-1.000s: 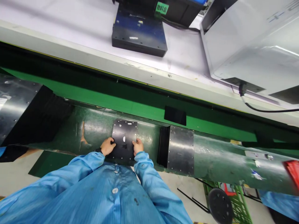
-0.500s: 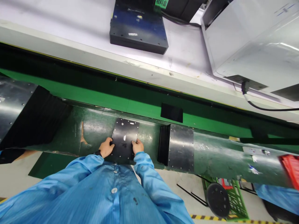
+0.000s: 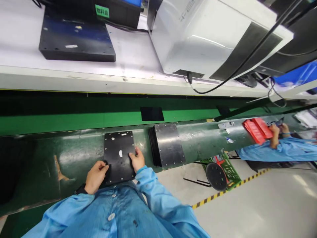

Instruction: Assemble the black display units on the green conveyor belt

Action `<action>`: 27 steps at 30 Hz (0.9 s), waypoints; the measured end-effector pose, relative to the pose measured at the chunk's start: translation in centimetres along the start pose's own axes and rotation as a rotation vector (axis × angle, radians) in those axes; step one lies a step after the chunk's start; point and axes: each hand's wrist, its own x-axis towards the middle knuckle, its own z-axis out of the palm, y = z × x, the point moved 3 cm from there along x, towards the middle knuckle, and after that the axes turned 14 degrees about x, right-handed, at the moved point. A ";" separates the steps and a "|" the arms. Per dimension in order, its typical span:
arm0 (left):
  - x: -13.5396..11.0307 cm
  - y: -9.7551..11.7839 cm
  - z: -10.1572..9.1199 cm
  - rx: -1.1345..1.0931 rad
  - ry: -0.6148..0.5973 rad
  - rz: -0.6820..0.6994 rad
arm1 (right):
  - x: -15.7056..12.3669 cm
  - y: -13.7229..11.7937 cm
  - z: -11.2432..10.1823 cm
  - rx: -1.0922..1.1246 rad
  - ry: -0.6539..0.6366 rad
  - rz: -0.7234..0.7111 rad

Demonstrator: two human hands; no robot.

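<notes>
A flat black panel with small holes along its edges and a few pale stickers lies in front of me on the dark green bench. My left hand, a dark band at its wrist, is closed at the panel's left edge with curled fingers. On the opposite edge, my right hand grips with its thumb on the top face; its other fingers are partly hidden. To the right of it stands a stack of similar black panels.
Behind the bench, a white shelf carries a black flat box and a white machine with a cable. Red pieces lie far right by a co-worker's hands. A round black stool and green crate stand below.
My view has swung to the right, bringing the co-worker's hands into sight. Both hands stay at the panel's edges; the left sits slightly lower along its edge.
</notes>
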 end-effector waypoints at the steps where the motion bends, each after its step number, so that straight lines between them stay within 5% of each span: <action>1: -0.9 2.1 -0.4 -0.033 -0.018 0.046 | -0.1 -1.7 -2.1 -0.006 0.048 -0.027; 4: -3.2 10.4 -0.5 -0.109 -0.112 0.205 | 0.7 -6.9 -9.8 -0.055 0.189 -0.123; 8: -4.2 21.6 2.0 -0.115 -0.242 0.363 | 4.6 -12.1 -19.9 -0.111 0.309 -0.107; 12: -4.0 28.0 6.9 -0.092 -0.315 0.462 | 8.6 -14.2 -26.1 -0.313 0.289 -0.037; 16: -4.1 29.9 11.2 -0.108 -0.395 0.600 | 10.6 -15.1 -27.9 -0.646 0.222 -0.082; 21: -4.6 29.8 12.8 -0.094 -0.419 0.624 | 10.6 -16.3 -27.9 -0.698 0.126 -0.078; 25: -4.0 27.7 11.4 -0.075 -0.391 0.611 | 9.4 -15.9 -29.7 -0.592 0.152 0.075; 27: -2.4 25.2 7.5 -0.097 -0.246 0.682 | 10.2 -15.8 -30.3 -0.505 0.205 0.102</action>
